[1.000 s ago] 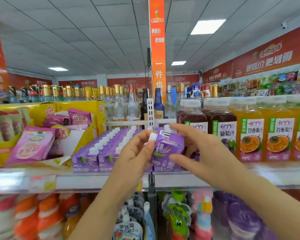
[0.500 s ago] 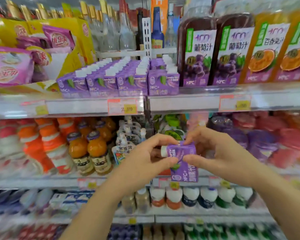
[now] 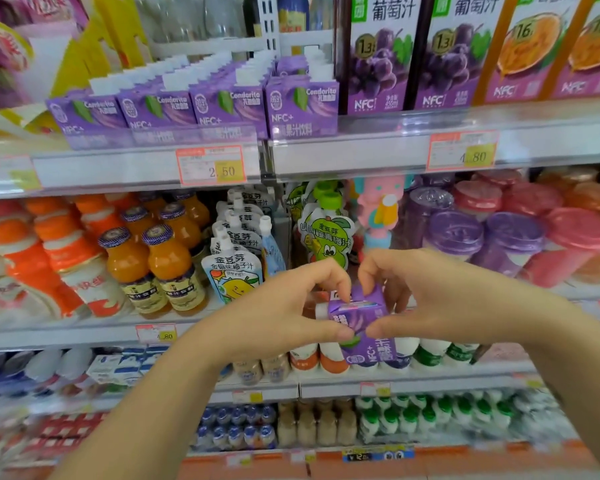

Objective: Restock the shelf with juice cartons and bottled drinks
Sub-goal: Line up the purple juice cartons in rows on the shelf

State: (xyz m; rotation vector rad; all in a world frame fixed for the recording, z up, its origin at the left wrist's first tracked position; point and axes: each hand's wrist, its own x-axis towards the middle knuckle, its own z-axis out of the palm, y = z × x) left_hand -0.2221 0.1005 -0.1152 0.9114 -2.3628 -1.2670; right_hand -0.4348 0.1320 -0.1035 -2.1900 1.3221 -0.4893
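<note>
Both hands meet in front of the shelving and hold one small purple juice carton [image 3: 362, 329] between them; the left hand [image 3: 284, 317] pinches its left side, thumb on the front face and fingers curled over the top edge; the right hand [image 3: 440, 299] grips the other side the same way, its thumb tip almost touching the left thumb on the carton's front. This carton stands roughly upright with a slight tilt and rests on no shelf; it hangs in the air before the front edge of the middle shelf [image 3: 84, 336], well below the upper shelf [image 3: 361, 157].

On the upper shelf, matching purple cartons [image 3: 302, 105] stand in four rows running back from the front edge; just beside them on the right stand tall grape juice bottles [image 3: 378, 64], then orange passion-fruit bottles [image 3: 530, 53] toward the right end; a price tag [image 3: 215, 166] reading 2.50 sits on the shelf's front rail under the cartons.

On the middle shelf, orange juice bottles [image 3: 167, 265] stand left of the hands, white spouted pouches [image 3: 234, 268] beside them, and purple-lidded cups [image 3: 510, 237] toward the right.
</note>
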